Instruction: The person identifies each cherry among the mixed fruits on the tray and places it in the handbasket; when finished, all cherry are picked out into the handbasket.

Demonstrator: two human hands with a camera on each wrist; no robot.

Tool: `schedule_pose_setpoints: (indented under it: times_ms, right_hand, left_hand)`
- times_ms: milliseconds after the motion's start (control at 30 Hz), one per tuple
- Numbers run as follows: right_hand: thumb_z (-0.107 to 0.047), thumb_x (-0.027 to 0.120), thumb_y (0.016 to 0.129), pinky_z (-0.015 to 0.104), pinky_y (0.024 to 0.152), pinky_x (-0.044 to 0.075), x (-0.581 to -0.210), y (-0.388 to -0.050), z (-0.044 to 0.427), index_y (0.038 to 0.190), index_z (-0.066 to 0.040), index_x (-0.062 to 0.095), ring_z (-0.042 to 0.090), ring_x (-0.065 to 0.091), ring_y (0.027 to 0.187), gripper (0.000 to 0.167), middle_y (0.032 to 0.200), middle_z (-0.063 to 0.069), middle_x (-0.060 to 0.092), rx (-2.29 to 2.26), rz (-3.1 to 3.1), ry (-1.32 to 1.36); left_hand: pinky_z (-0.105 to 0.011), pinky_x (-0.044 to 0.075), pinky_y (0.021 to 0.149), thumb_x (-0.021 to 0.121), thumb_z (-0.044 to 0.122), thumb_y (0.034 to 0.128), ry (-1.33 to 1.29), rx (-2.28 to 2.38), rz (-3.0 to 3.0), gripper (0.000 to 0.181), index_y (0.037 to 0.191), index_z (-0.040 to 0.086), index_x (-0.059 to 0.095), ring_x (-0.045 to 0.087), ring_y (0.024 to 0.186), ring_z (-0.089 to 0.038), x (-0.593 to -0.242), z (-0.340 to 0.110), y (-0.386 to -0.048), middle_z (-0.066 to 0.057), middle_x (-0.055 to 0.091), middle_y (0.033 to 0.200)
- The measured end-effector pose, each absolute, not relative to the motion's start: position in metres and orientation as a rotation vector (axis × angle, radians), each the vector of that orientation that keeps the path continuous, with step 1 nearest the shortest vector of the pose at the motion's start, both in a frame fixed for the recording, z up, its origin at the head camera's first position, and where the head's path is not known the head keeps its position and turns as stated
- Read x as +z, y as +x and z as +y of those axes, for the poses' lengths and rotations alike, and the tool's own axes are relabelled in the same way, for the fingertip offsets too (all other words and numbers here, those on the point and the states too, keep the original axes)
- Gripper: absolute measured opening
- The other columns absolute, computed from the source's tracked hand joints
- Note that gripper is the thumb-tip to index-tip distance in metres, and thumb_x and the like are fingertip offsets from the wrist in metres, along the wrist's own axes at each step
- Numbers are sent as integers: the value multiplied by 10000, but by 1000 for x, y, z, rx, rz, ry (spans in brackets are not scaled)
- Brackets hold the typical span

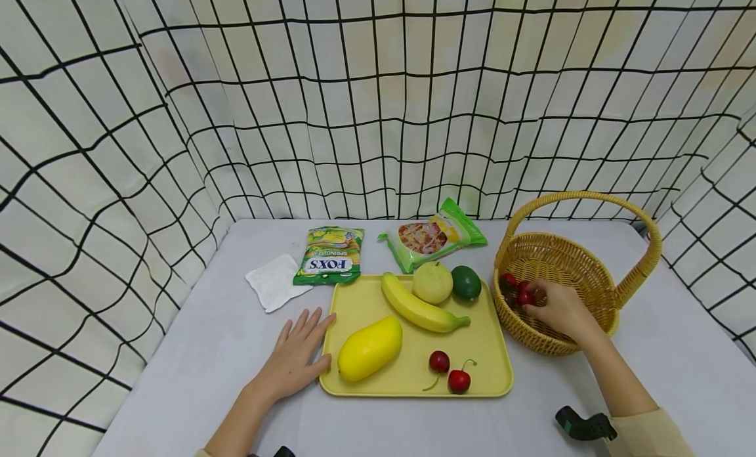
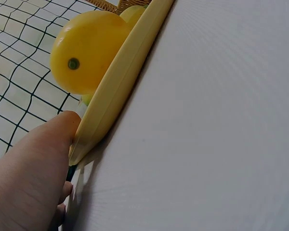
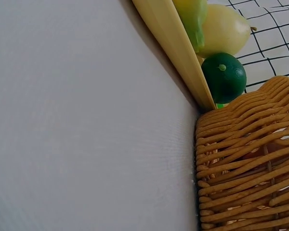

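My right hand point(image 1: 561, 307) reaches into the wicker basket point(image 1: 598, 273), its curled fingers pinching a dark red cherry point(image 1: 525, 294) near the left inner wall; another red fruit point(image 1: 506, 281) lies beside it. My left hand point(image 1: 295, 358) rests with spread fingers at the left edge of the yellow tray point(image 1: 413, 386). On the tray are a yellow mango point(image 1: 370, 348), a banana point(image 1: 422, 310), a pale round fruit point(image 1: 433, 282), a green fruit point(image 1: 466, 283) and two cherries point(image 1: 459, 381). In the right wrist view the basket wall point(image 3: 250, 159) hides that hand.
Behind the tray lie a green FOX'S packet point(image 1: 331, 255) and a green-and-white snack packet point(image 1: 434, 237). A white tissue point(image 1: 275, 283) is left of them. Black netting rises behind the table, and the basket's tall handle point(image 1: 640, 273) arches over its opening.
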State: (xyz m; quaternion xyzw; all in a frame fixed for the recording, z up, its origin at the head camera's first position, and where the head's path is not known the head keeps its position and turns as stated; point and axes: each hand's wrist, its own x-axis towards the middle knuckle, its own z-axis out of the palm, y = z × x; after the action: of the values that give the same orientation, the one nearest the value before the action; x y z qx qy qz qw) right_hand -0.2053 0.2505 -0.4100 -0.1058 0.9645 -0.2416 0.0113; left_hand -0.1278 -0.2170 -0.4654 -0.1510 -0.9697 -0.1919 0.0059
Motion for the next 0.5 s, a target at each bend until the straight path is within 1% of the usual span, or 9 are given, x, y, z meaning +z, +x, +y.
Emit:
schedule_pose_setpoints:
  times_ms: [500]
  right_hand:
    - [-96, 635, 810, 417, 639, 492, -411, -209, 251, 1078, 15, 590, 359, 582, 886, 294, 938, 179, 638, -759, 3020, -298]
  left_hand:
    - [-563, 34, 1065, 548, 370, 849, -477, -602, -3024, 658, 1438, 190, 314, 140, 1364, -353, -467, -217, -127, -150, 239, 1482]
